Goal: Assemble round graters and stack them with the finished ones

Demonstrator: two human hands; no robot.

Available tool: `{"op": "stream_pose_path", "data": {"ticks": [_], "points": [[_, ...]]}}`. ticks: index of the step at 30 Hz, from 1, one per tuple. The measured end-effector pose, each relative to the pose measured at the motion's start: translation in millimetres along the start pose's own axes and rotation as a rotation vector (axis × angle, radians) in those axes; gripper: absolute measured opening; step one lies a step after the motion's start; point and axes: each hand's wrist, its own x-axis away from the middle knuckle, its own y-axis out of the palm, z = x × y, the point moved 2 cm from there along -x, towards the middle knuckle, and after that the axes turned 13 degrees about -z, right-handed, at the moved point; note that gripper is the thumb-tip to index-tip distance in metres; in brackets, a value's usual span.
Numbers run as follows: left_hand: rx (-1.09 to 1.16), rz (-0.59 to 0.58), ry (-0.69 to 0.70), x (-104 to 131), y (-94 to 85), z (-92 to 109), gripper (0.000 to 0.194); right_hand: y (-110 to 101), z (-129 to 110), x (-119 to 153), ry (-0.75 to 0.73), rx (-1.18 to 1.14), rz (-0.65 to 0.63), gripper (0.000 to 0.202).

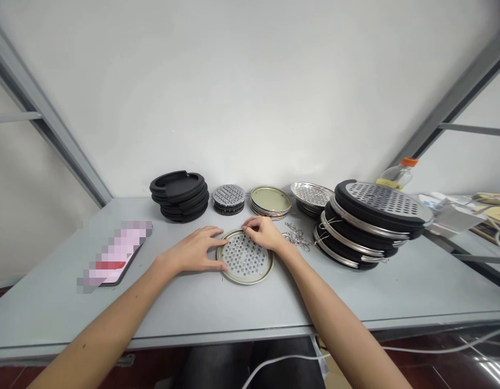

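Observation:
A round metal lid (250, 280) lies flat near the table's middle, with a perforated silver disc (245, 258) inside its rim. My left hand (197, 250) rests at the lid's left side, fingers apart, thumb and fingertips touching the rim. At the lid's upper edge is my right hand (261, 232), its thumb and index finger pinched together; whatever is between them is too small to make out. Just right of the lid lies a loose pile of small metal wire clips (297, 236).
Behind the hands stand stacks of black rings (180, 201), small perforated discs (229, 199), metal lids (271, 201) and larger perforated discs (312, 193). A tall stack of assembled round pieces (365, 224) leans at right. A phone (120, 253) lies at left; a bottle (398, 174) stands behind.

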Motion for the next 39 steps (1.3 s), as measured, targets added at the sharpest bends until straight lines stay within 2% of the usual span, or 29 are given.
{"op": "stream_pose_path", "data": {"ticks": [3,9,16,23,27,33,39], "points": [[-0.013,0.020,0.007,0,-0.5,-1,0.075,-3,2,0,-0.005,-0.040,-0.012,0.021],[-0.024,0.067,-0.011,0,-0.3,0,0.076,-8,3,1,0.049,-0.103,0.070,0.020],[-0.080,0.197,-0.001,-4,-0.1,10,0.066,-9,4,1,0.090,-0.032,0.131,0.018],[-0.066,0.275,-0.033,-3,-0.2,10,0.059,-3,7,1,-0.019,0.177,0.028,0.021],[-0.020,0.254,-0.097,-4,-0.3,9,0.074,-2,5,1,-0.021,0.183,-0.011,0.020],[0.097,0.117,0.093,-7,6.9,14,0.110,-1,0,1,-0.049,0.164,-0.042,0.021],[0.130,0.072,0.080,-9,12.7,10,0.120,1,-3,2,-0.029,0.161,-0.063,0.021]]}}
